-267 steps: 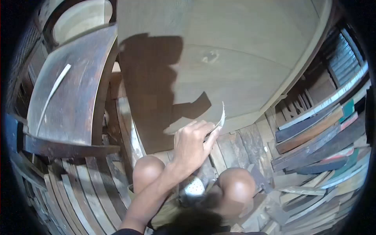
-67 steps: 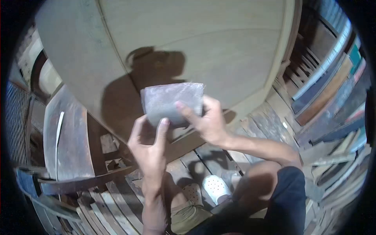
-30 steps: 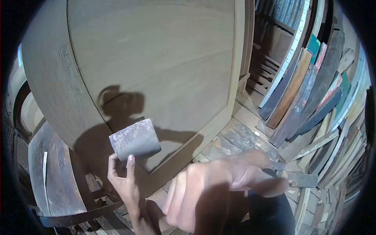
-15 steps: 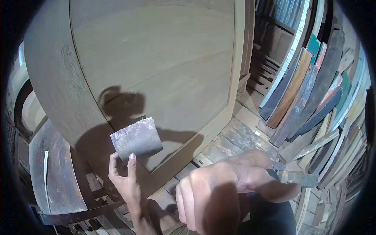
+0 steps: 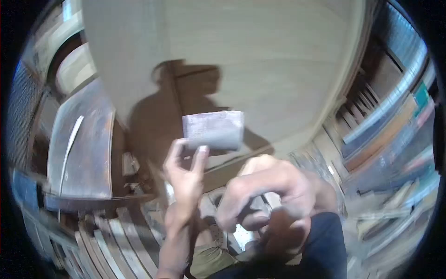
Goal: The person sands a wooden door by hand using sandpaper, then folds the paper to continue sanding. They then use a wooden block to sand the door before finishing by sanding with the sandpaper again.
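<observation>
A worn, greyish sheet of sandpaper [image 5: 213, 130], curved along its lower part, is pinched between the thumb and fingers of my left hand [image 5: 186, 172]. It stands out in front of a large pale wooden panel [image 5: 269, 69]. My right hand [image 5: 274, 195] is closer to the camera, right of the sheet and apart from it. Its fingers are bent and blurred, and whether anything is between them cannot be made out. A shadow of a head and shoulders falls on the panel behind my left hand.
A dark board [image 5: 83, 144] with a thin pale strip [image 5: 69, 146] leans at the left. Wooden slats [image 5: 116, 246] lie at the lower left. Coloured planks [image 5: 385, 144] are stacked at the right, beside corrugated metal [image 5: 406, 37].
The view has shifted, with the panel and planks now further right. My left hand and the sheet sit higher and further right in view. My right hand has turned and its fingers have curled differently.
</observation>
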The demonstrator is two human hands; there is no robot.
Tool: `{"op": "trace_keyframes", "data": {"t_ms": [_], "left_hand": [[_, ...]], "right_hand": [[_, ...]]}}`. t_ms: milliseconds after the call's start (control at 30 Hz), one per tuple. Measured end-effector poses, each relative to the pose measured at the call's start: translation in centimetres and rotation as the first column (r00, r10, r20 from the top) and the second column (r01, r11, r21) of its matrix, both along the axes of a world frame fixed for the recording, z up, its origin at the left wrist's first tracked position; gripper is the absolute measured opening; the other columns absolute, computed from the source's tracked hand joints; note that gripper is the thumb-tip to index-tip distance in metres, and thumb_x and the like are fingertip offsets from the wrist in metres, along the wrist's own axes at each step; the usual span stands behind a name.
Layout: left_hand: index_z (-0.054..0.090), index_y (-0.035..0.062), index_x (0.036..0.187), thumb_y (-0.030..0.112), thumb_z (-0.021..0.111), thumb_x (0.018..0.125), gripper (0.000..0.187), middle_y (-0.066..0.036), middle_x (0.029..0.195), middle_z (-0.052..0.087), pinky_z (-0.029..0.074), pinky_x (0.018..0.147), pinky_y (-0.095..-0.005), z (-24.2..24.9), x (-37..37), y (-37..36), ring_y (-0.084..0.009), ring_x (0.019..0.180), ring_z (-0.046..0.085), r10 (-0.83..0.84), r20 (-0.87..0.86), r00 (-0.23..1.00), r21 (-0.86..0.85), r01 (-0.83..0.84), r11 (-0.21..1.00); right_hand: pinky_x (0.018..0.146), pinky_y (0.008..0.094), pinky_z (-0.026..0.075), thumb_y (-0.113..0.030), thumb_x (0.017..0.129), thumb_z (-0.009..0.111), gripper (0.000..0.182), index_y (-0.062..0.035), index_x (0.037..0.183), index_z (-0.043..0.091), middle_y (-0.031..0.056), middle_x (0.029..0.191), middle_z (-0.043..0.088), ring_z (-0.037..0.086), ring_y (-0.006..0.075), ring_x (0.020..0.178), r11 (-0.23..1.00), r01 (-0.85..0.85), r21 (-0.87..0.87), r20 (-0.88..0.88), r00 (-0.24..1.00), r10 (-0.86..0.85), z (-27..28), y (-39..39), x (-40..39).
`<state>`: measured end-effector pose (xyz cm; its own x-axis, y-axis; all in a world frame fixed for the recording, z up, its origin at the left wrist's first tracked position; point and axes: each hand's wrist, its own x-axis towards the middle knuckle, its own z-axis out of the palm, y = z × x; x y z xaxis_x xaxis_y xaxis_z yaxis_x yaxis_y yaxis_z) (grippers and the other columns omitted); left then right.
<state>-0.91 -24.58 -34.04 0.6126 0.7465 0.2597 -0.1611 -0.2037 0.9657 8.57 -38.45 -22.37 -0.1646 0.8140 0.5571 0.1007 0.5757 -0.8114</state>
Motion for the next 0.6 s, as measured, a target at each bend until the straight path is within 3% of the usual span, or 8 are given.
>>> {"op": "trace_keyframes", "data": {"t_ms": [67,133,167,233,300,367,500,600], "left_hand": [[0.064,0.0004,0.100,0.009,0.073,0.087,0.018,-0.011,0.090,0.066,0.048,0.079,-0.0359,-0.4,0.7,-0.4,-0.0202,0.085,0.062,0.038,-0.005,0.999,0.031,-0.038,0.999],[0.066,0.0010,0.100,0.009,0.073,0.084,0.020,-0.016,0.091,0.067,0.050,0.081,-0.0406,-1.7,1.8,-0.7,-0.0314,0.088,0.065,0.149,0.022,0.989,0.123,-0.150,0.981],[0.065,0.0001,0.101,0.009,0.073,0.084,0.021,-0.015,0.095,0.066,0.050,0.082,-0.0363,-0.8,2.0,-1.1,-0.0240,0.091,0.064,0.206,-0.037,0.978,0.219,-0.193,0.956],[0.065,0.0022,0.103,0.016,0.073,0.085,0.024,-0.020,0.097,0.065,0.048,0.084,-0.0421,-0.8,4.1,-2.0,-0.0320,0.092,0.064,0.271,-0.088,0.958,0.225,-0.246,0.943],[0.064,0.0081,0.112,0.022,0.068,0.089,0.027,-0.016,0.108,0.065,0.036,0.094,-0.0436,0.2,5.1,-3.0,-0.0283,0.107,0.057,0.302,-0.213,0.929,0.211,-0.258,0.943],[0.064,0.0052,0.112,0.022,0.066,0.090,0.027,-0.012,0.113,0.065,0.033,0.098,-0.0449,-1.4,7.6,-4.2,-0.0277,0.111,0.055,0.387,-0.170,0.906,0.263,-0.337,0.904],[0.067,0.0096,0.105,0.020,0.066,0.091,0.018,-0.005,0.104,0.066,0.033,0.098,-0.0490,-0.8,7.2,-4.9,-0.0206,0.105,0.060,0.466,-0.054,0.883,0.432,-0.400,0.808],[0.064,0.0100,0.109,0.017,0.061,0.093,0.018,-0.004,0.104,0.062,0.032,0.097,-0.0512,3.8,2.1,-5.8,-0.0198,0.105,0.058,0.429,-0.150,0.891,0.526,-0.295,0.798]], "right_hand": [[0.058,0.0347,0.054,-0.014,0.091,0.068,0.023,0.0077,0.097,0.070,0.0163,0.075,0.068,0.068,0.0259,0.062,0.995,0.043,-0.089,0.165,0.986,-0.028,0.0,0.3,0.7],[0.055,0.0361,0.053,-0.019,0.089,0.072,0.030,0.0089,0.099,0.070,0.0184,0.080,0.070,0.068,0.0287,0.062,0.992,-0.071,-0.107,0.371,0.922,0.106,1.1,0.9,2.0],[0.054,0.0361,0.053,-0.021,0.088,0.073,0.032,0.0087,0.099,0.070,0.0184,0.080,0.070,0.068,0.0286,0.062,0.987,-0.116,-0.115,0.453,0.878,0.156,1.7,1.2,2.3],[0.059,0.0366,0.056,-0.021,0.091,0.070,0.026,0.0005,0.106,0.069,0.0131,0.077,0.069,0.069,0.0267,0.064,0.989,-0.085,-0.124,0.488,0.862,0.136,2.6,1.0,3.0],[0.049,0.0340,0.049,-0.022,0.082,0.079,0.035,0.0068,0.099,0.071,0.0135,0.072,0.067,0.067,0.0248,0.059,0.963,-0.200,-0.179,0.544,0.796,0.266,4.8,2.9,3.7],[0.058,0.0326,0.054,-0.019,0.080,0.081,0.039,0.0082,0.103,0.068,0.0141,0.076,0.070,0.070,0.0249,0.065,0.912,-0.213,-0.349,0.610,0.687,0.394,8.2,4.3,4.2],[0.067,0.0304,0.055,-0.009,0.085,0.071,0.025,0.0073,0.104,0.064,0.0130,0.079,0.070,0.070,0.0207,0.069,0.852,0.030,-0.523,0.509,0.813,0.283,13.2,5.0,2.3],[0.063,0.0289,0.052,-0.008,0.094,0.063,0.017,0.0056,0.104,0.061,0.0091,0.081,0.066,0.063,0.0140,0.067,0.725,-0.028,-0.688,0.253,0.927,0.277,16.7,3.8,2.4]]}}
